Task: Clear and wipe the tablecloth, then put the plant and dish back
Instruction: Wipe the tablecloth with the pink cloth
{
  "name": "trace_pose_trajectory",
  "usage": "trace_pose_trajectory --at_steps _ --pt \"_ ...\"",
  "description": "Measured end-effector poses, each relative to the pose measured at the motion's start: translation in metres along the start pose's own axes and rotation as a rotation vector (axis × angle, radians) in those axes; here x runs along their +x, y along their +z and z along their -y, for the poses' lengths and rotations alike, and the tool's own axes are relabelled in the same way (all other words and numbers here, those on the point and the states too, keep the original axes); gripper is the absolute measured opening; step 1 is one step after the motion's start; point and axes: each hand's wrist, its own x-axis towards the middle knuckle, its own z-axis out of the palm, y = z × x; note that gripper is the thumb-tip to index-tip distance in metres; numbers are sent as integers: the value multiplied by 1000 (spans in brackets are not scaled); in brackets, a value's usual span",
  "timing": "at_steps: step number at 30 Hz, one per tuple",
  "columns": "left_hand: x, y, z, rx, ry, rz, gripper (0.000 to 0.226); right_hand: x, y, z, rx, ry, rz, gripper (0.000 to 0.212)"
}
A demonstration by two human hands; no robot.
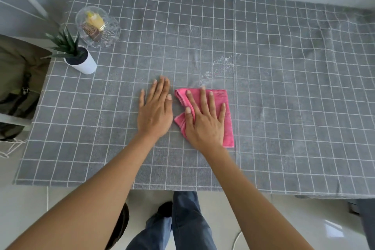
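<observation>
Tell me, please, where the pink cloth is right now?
In the head view, the pink cloth lies flat near the middle of the tablecloth, under the right hand, beside the left hand.

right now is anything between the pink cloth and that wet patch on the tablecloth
Nothing visible. The wet patch starts just past the far edge of the pink cloth under the right hand; only bare tablecloth lies between.
</observation>
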Motion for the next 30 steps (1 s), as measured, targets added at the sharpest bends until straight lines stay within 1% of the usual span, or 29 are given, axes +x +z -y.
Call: trace_pose_trajectory --at_steps 2,5,7,11,13,15,17,18,22,23,25,28,30 --pt "7 -4 0 -57 -25 -1 56 2 -2 -5 -9 -23 8 52" --pt "27 -10 10 28 -14 -24 51 9 -8 -23 -24 -30 -9 56" --pt "46 -15 17 78 -4 -5 51 21 -17 -47 -19 64 -44 55" --pt "75 -21 28 120 -12 2 52 53 -43 -101 33 374 -113 55" --pt "77 -18 31 129 -11 -7 52 64 -45 -104 100 464 -151 54" --pt "76 -15 33 134 -10 -27 52 69 -44 -93 137 504 -181 53" --pt "75 -13 34 134 -16 -40 51 75 -41 -74 131 469 -184 53" --pt "75 -14 34 133 -16 -46 51 77 -38 -62 119 417 -169 53" --pt "76 -14 33 128 -16 -57 51 80 -16 2 42 87 -77 52" --pt "76 -14 34 126 -15 -59 51 79 -12 12 26 35 -64 52" --pt "76 -13 35 124 -5 -60 51 79 -9 13 12 -2 -55 52" --pt "77 -14 36 118 -5 -55 51 85 -17 -12 -49 -29 -61 51" --pt "76 -14 36 114 1 -50 51 93 -27 -38 -89 35 -57 48"
